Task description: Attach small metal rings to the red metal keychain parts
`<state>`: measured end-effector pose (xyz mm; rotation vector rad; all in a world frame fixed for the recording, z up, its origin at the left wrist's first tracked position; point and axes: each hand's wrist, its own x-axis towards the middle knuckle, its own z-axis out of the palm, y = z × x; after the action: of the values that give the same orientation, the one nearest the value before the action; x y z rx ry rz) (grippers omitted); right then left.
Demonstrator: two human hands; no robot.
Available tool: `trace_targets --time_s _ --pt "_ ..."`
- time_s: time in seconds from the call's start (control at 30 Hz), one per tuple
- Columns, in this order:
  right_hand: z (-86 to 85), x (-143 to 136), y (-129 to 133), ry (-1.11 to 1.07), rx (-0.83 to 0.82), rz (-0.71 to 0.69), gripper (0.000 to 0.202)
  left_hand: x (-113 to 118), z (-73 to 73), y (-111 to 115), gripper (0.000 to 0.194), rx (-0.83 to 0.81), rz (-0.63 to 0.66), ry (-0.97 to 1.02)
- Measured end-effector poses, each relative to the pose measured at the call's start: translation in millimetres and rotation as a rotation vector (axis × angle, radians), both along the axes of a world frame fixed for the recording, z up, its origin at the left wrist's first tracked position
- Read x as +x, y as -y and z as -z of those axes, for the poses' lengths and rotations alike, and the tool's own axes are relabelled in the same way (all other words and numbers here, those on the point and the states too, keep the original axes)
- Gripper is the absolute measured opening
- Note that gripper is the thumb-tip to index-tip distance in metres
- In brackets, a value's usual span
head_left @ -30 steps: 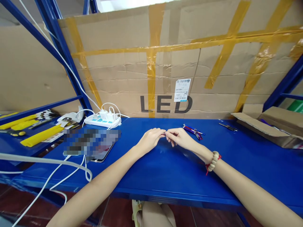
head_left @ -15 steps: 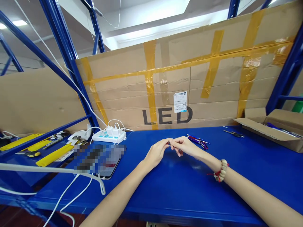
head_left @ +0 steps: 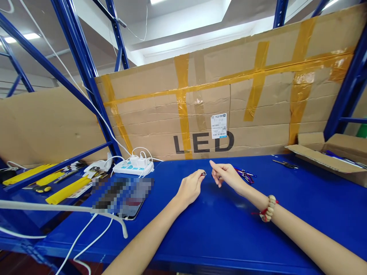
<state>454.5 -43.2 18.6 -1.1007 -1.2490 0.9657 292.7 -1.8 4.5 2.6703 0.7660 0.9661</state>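
My left hand (head_left: 191,186) hovers over the blue table (head_left: 218,225) and pinches a tiny dark metal part (head_left: 203,174) at its fingertips. A short gap to its right, my right hand (head_left: 227,175) has the index finger stretched out and the other fingers loosely curled, with nothing seen in it. A beaded bracelet with a red cord (head_left: 268,208) sits on that wrist. Just behind my right hand lies a small bundle of red and blue pieces (head_left: 244,174).
A large taped LED cardboard box (head_left: 218,99) stands along the back. Left: a white power strip (head_left: 133,166) with cables, a tablet (head_left: 126,196), yellow tools (head_left: 64,190) on a side shelf. Right: an open cardboard box (head_left: 329,156) and a small metal tool (head_left: 284,164).
My hands were touching at the fingertips on the small part; now the right hand has let go and moved slightly right. The view has tilted upward.
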Motion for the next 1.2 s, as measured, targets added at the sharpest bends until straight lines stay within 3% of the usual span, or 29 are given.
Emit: trace_targets --time_s 0.13,0.27,0.53,0.83,1.2 --pt "-4.9 0.3 1.0 -0.393 -0.099 -0.157 0.057 -0.5 0.9 0.0 0.021 0.006 -0.005 -0.084" --pt "-11.4 -0.8 3.7 -0.537 -0.131 -0.283 0.066 1.4 2.3 0.9 0.02 0.036 0.066 -0.176" --pt "-17.7 -4.2 8.5 -0.632 -0.211 -0.314 0.066 3.8 3.2 2.6 0.02 0.114 0.118 -0.203" --pt "-22.3 -2.4 11.6 -0.588 -0.181 -0.292 0.064 5.2 3.9 3.8 0.021 0.13 0.114 -0.213" --pt "-15.4 -0.9 6.2 -0.524 -0.134 -0.26 0.066 4.5 3.0 3.7 0.021 0.133 0.117 -0.234"
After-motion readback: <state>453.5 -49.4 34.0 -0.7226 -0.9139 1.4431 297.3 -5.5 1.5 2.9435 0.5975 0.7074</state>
